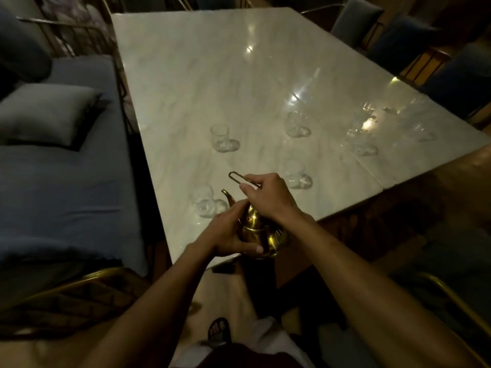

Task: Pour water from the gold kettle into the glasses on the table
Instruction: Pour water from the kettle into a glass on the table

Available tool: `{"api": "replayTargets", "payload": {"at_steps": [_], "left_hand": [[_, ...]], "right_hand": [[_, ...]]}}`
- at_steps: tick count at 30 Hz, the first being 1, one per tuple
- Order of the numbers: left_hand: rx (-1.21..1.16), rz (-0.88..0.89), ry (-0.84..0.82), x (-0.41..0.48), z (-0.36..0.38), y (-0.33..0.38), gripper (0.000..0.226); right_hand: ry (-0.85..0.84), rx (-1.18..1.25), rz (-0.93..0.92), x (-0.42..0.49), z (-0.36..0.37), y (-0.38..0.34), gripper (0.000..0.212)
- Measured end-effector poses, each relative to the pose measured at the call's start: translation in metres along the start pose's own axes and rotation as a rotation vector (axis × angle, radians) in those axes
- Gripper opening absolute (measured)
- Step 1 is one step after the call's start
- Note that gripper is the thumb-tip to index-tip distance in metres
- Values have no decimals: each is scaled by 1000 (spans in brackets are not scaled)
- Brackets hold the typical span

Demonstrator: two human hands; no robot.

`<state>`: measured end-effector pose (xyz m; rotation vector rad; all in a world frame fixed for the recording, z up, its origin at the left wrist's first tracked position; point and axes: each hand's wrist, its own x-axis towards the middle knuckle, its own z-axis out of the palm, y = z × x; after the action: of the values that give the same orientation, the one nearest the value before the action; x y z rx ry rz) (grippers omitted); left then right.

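My right hand [265, 197] is clenched round the thin wire handle [243, 178] of the gold kettle [261, 232], which sits just beneath it, over the near edge of the marble counter [212, 75]. I cannot tell whether the kettle's base touches the counter. My left hand [228, 236] grasps the kettle's belly from the side, thumb curled across the front. The spout [229, 197] juts out past that hand toward the nearest glass [206, 204], just beyond it. A second glass [297, 177] stands just right of my right hand. A third glass [222, 139] and a fourth glass [297, 125] stand farther out.
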<state>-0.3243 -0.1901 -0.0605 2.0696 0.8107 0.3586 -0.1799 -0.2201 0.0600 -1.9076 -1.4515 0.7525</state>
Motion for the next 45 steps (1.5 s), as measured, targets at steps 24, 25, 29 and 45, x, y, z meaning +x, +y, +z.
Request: {"api": "replayTargets", "payload": {"at_steps": [24,25,29,45], "left_hand": [[-173,-145,19,-16,-24,-39,114],[-178,-144,19,-16,-25,-39,114],[-187,-132,22,-16,-26,-42,114],[-212,-123,18,-15,-26,-43,117]], "right_hand": [[-159,-245,5,45,56,-42,45],[-162,-249,7,46,56,-43,44],[-162,-266,7,49,58,-46,44],[-156,-294,36,52,60,-45,45]]}}
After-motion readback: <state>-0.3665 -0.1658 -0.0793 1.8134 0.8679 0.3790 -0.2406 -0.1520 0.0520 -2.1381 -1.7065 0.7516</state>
